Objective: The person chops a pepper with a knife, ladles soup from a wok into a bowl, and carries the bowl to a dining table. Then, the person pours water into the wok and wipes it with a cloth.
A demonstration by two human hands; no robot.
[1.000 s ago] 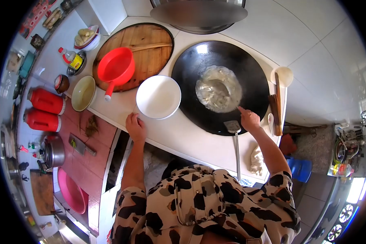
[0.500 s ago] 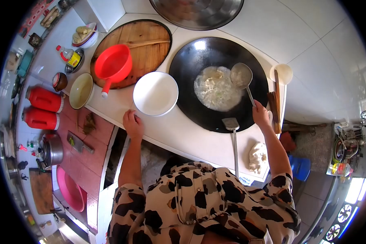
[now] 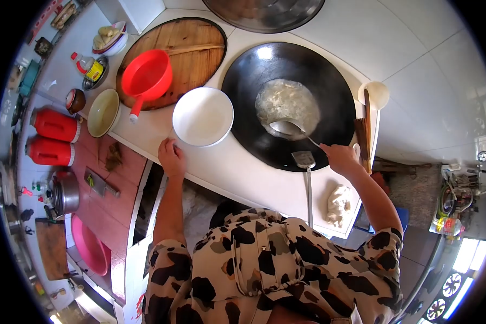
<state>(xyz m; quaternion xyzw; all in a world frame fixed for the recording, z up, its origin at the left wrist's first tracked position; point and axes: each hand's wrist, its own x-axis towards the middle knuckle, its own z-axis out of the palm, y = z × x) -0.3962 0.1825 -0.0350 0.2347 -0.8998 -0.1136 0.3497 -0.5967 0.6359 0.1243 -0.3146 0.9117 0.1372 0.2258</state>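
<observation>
My right hand (image 3: 341, 158) is closed round the handle of a metal ladle (image 3: 287, 127). The ladle's bowl dips into the near side of cloudy, steaming soup (image 3: 286, 100) with pale pieces, in the black wok (image 3: 243, 129). My left hand (image 3: 171, 156) rests at the counter's front edge, fingers loosely bent and apart, with nothing visible in it. Just beyond it stands a white bowl (image 3: 203, 116), which it does not clearly touch. A metal spatula (image 3: 306, 162) lies over the wok's near rim, its handle toward me.
A red plastic dipper (image 3: 147, 75) sits on the round wooden lid (image 3: 200, 40). Right of the wok are a cream cup (image 3: 373, 95), wooden sticks (image 3: 365, 140) and a crumpled cloth (image 3: 338, 205). A cleaver (image 3: 100, 183) lies on the red-tiled surface at left.
My right hand has lowered the ladle and drawn it toward me and left, from the soup's right side to its near side. My left hand stays by the white bowl.
</observation>
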